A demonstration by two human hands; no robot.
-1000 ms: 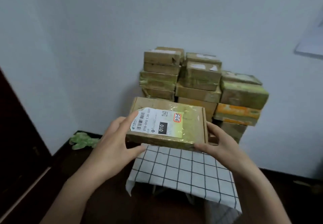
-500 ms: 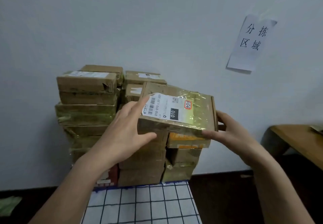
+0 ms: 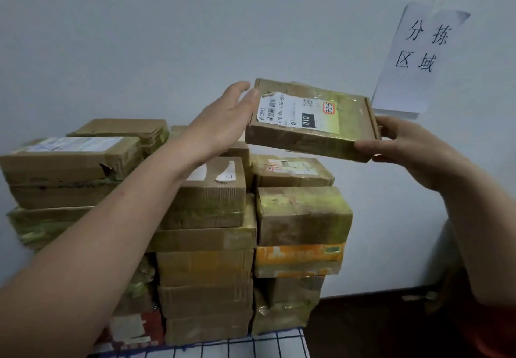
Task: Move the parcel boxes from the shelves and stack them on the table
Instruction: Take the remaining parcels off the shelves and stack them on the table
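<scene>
A flat brown parcel box with a white shipping label and yellow tape hangs tilted in the air above the right column of the stack. My left hand presses against the box's left end with straight fingers. My right hand grips the box's right end, thumb at the front edge and fingers behind. Several taped cardboard parcels are piled in three columns on the table with the checked cloth, against the white wall.
A paper sign with handwritten characters is stuck on the wall just right of the held box. The left column and the middle column reach about the same height. Dark floor lies right of the table.
Both hands have lifted the labelled box up and to the right, from in front of the stack to above its right column. The view has moved closer to the stack.
</scene>
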